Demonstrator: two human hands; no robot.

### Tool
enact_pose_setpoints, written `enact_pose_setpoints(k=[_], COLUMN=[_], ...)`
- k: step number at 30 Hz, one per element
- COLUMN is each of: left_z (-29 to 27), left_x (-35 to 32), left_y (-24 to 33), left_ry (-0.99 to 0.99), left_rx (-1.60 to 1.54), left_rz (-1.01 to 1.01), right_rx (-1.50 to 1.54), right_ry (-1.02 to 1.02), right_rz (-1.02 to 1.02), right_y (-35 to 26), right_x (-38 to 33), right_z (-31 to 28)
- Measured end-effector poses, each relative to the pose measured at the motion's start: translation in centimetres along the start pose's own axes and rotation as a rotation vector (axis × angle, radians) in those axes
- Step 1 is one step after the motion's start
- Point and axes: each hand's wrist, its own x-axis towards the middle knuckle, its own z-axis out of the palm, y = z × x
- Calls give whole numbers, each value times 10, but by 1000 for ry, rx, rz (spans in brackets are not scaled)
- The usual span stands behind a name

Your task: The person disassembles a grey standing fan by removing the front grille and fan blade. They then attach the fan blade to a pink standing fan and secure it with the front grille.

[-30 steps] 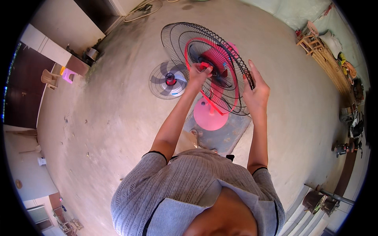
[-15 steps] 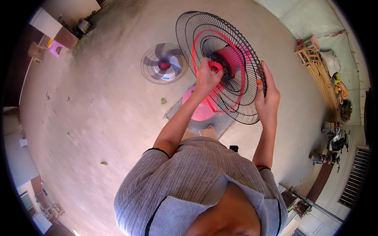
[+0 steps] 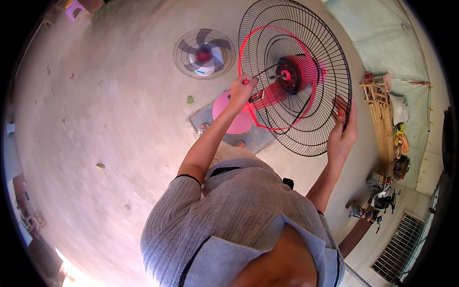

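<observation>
Tilted before me at the upper right is a black wire fan guard (image 3: 325,62) with a red ring. A motor shaft with a red collar (image 3: 286,75) shows at its middle. My right hand (image 3: 343,131) grips the guard's right edge, thumb in front and fingers partly behind the wires. Beside the guard's left edge, my left hand (image 3: 241,92) is closed in a pinch on a small red plastic piece (image 3: 246,82), mostly covered by the fingers. On the floor farther left lies a round wire grille with translucent fan blades (image 3: 204,53) on it.
A round pink base (image 3: 233,115) sits on a grey slab (image 3: 203,119) by my feet. Bundled wooden poles (image 3: 381,129), bags and a dark wheeled machine (image 3: 377,203) line the right wall. A purple stool (image 3: 73,9) stands far left; leaves lie on the concrete floor.
My left hand has drawn back from the guard's centre to its left edge with the red piece, baring the shaft. The guard now faces me more fully; my right hand stays at its edge.
</observation>
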Motion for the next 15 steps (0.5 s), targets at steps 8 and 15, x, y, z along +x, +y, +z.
enact_pose_setpoints(k=[8, 15], left_z=[5, 15], left_x=[107, 125], left_y=[-92, -64], left_ry=[327, -89], left_rx=[-249, -268], left_rz=[-336, -396], right_rx=[10, 13], right_ry=[11, 34], right_rz=[55, 142], right_y=[12, 10], right_x=[3, -13], right_z=[0, 3])
